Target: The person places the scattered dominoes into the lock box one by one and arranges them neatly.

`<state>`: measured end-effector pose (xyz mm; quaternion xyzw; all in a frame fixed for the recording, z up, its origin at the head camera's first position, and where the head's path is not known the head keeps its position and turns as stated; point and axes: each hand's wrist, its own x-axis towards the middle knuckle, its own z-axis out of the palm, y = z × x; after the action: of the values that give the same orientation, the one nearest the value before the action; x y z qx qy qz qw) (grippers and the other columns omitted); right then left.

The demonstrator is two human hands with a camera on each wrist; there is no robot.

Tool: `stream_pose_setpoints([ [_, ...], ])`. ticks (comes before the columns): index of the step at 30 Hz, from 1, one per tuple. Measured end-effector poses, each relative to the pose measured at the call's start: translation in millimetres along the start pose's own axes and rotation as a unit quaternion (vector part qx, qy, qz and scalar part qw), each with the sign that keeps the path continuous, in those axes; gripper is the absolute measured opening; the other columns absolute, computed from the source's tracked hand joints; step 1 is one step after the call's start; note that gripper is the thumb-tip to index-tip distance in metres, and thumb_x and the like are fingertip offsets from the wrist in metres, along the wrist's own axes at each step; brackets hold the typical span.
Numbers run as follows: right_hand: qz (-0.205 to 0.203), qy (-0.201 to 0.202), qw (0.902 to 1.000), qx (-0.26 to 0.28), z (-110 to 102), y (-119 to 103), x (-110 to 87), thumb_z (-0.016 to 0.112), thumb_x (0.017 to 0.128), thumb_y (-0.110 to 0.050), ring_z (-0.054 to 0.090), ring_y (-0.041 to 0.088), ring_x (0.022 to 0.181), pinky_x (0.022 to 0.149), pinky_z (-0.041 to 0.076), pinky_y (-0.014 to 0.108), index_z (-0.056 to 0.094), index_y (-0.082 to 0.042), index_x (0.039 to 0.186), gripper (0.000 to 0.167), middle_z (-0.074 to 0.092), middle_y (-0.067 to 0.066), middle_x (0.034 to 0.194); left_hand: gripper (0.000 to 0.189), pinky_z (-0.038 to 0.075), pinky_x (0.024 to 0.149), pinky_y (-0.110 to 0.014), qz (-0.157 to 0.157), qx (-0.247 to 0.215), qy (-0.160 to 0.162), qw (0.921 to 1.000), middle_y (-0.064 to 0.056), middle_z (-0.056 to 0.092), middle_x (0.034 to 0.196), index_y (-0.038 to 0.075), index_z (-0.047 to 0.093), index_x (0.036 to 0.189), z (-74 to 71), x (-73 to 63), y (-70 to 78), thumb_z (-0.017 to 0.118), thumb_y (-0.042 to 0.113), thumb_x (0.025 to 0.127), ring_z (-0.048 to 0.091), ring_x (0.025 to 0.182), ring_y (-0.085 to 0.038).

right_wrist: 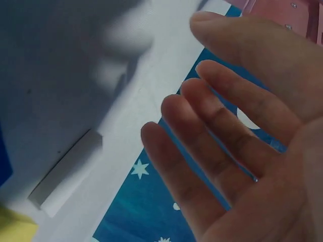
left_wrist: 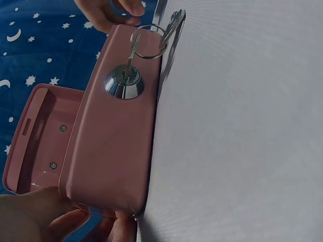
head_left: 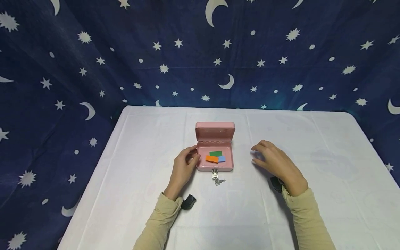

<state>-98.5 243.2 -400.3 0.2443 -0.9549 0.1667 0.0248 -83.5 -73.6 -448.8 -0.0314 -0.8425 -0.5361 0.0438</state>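
A small pink cash box (head_left: 231,163) stands on the white table with its lid (head_left: 215,132) raised at the back. Inside lie an orange block (head_left: 211,159), a green block (head_left: 215,153) and a light blue block (head_left: 221,159), all flat and rectangular. The front lock (left_wrist: 124,83) has a key in it, and a second key (left_wrist: 174,27) hangs on the ring. My left hand (head_left: 183,166) grips the box's left side, thumb by the rim and fingers along the wall. Apart from the box on its right, my right hand (head_left: 275,161) hovers empty, fingers loosely bent.
A dark blue cloth (head_left: 187,52) with moons and stars hangs behind the white-covered table (head_left: 131,166). In the right wrist view a white block (right_wrist: 68,174) lies on the white surface, with a yellow thing (right_wrist: 15,227) at the lower left corner.
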Motion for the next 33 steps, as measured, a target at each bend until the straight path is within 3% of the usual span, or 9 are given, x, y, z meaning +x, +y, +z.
stream_pose_setpoints([
  [8, 0.026, -0.001, 0.9997, -0.003, -4, 8, -12.0, 0.081, 0.079, -0.007, 0.058, 0.037, 0.099, 0.084, 0.052, 0.051, 0.068, 0.004, 0.109, 0.035, 0.062, 0.017, 0.104, 0.039, 0.059, 0.083, -0.026, 0.003, -0.019, -0.010, 0.9998, -0.013, 0.066, 0.122, 0.004, 0.061, 0.132, 3.3, 2.2, 2.9, 0.068, 0.012, 0.095, 0.067, 0.105, -0.023],
  [26, 0.066, -0.030, 0.9974, 0.000, -8, 27, -16.2, 0.079, 0.081, -0.007, 0.056, 0.041, 0.103, 0.090, 0.050, 0.056, 0.065, 0.007, 0.112, 0.037, 0.061, 0.021, 0.106, 0.039, 0.059, 0.083, -0.027, -0.005, -0.011, -0.005, 0.9999, -0.012, 0.067, 0.120, 0.004, 0.061, 0.132, 1.9, 1.4, 1.9, 0.069, 0.010, 0.094, 0.068, 0.103, -0.021],
  [33, 0.066, -0.030, 0.9974, 0.003, -7, 32, -15.9, 0.078, 0.080, -0.005, 0.057, 0.039, 0.098, 0.088, 0.050, 0.055, 0.066, 0.008, 0.110, 0.035, 0.062, 0.021, 0.102, 0.039, 0.059, 0.083, -0.028, -0.003, -0.004, -0.001, 1.0000, -0.012, 0.067, 0.120, 0.004, 0.062, 0.131, -0.4, 0.2, 0.1, 0.069, 0.011, 0.094, 0.068, 0.103, -0.021],
])
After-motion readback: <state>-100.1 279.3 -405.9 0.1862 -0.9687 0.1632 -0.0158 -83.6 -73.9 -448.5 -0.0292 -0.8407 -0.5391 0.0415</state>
